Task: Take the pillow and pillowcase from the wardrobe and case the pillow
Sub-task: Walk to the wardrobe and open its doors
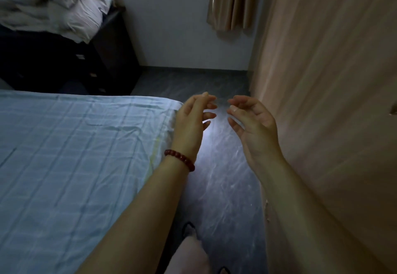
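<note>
Both my hands are raised in front of me over the dark floor, palms facing each other, holding nothing. My left hand (194,119), with a red bead bracelet on the wrist, has relaxed fingers and hovers beside the bed corner. My right hand (251,121) is also relaxed, close to the light wooden wardrobe (335,93), whose doors are closed. No pillow or pillowcase shows in this view.
A bed with a pale blue checked sheet (75,155) fills the left. A heap of rumpled white bedding (53,5) lies on a dark drawer unit (103,58) at the back left. A beige curtain (232,0) hangs by the window. A narrow floor aisle (225,177) runs between bed and wardrobe.
</note>
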Demonstrator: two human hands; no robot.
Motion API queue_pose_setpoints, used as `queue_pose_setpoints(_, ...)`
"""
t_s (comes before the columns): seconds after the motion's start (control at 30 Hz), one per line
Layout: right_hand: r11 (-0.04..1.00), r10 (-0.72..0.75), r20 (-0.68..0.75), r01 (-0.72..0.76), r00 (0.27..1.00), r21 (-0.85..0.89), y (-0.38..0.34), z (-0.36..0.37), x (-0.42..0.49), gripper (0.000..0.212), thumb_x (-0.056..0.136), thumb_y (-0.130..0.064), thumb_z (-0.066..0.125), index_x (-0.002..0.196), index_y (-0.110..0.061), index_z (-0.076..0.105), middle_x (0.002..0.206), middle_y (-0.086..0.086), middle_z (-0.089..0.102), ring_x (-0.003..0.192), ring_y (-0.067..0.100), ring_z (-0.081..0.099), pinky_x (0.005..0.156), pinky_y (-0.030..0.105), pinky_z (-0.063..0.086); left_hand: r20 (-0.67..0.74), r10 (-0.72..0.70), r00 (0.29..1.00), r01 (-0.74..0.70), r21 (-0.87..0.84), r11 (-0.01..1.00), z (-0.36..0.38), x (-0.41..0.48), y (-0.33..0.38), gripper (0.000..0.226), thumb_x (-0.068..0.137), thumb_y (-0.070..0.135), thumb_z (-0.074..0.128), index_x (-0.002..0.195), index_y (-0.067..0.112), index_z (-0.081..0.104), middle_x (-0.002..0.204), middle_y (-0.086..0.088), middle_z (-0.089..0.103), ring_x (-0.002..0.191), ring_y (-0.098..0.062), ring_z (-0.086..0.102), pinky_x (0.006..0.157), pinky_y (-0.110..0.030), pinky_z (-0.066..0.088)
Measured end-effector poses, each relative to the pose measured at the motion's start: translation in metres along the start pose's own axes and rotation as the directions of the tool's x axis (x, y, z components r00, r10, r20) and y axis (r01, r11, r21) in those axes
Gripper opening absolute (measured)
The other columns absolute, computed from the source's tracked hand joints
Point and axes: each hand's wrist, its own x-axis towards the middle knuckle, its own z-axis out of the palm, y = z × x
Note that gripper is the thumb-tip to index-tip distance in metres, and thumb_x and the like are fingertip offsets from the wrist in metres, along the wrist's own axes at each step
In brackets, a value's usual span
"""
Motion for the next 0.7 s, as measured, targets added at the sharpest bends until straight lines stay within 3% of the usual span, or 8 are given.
queue_pose_setpoints(0.2,1.0,-0.025,0.049,0.024,0.999,0.02,0.013,0.042,0.116,0.017,0.084,-0.008,0.062,0.094,-0.022,0.064,0.096,-0.006,0.068,0.1,0.017,0.065,0.088,0.032,0.053,-0.007,0.039,0.999,-0.039,-0.016,0.999,-0.003,0.119,0.001,0.023,0.091,0.037,0.049,0.077,0.032,0.066,0.072,0.015,0.067,0.069,0.002,0.063,0.065,-0.015,0.051)
queue_pose_setpoints(0.5,0.989,-0.088,0.06,0.08,0.994,0.122,0.02,0.109,0.277,0.024,0.08,-0.006,0.064,0.081,-0.029,0.068,0.085,-0.013,0.071,0.086,0.007,0.063,0.079,0.027,0.05,0.03,0.06,0.998,-0.059,-0.026,0.998,-0.02,0.293,0.017,0.023,0.092,0.031,0.049,0.079,0.023,0.066,0.072,0.01,0.065,0.064,-0.001,0.059,0.063,-0.019,0.048)
queue_pose_setpoints(0.7,0.995,-0.063,0.074,0.056,0.995,0.088,0.042,0.131,0.35,0.024,0.078,-0.01,0.066,0.082,-0.033,0.068,0.09,-0.012,0.07,0.095,0.008,0.064,0.086,0.03,0.047,0.032,0.018,0.999,-0.017,-0.041,0.999,-0.022,0.37,0.006,0.023,0.092,0.032,0.049,0.079,0.025,0.066,0.072,0.011,0.065,0.064,-0.001,0.06,0.063,-0.018,0.048)
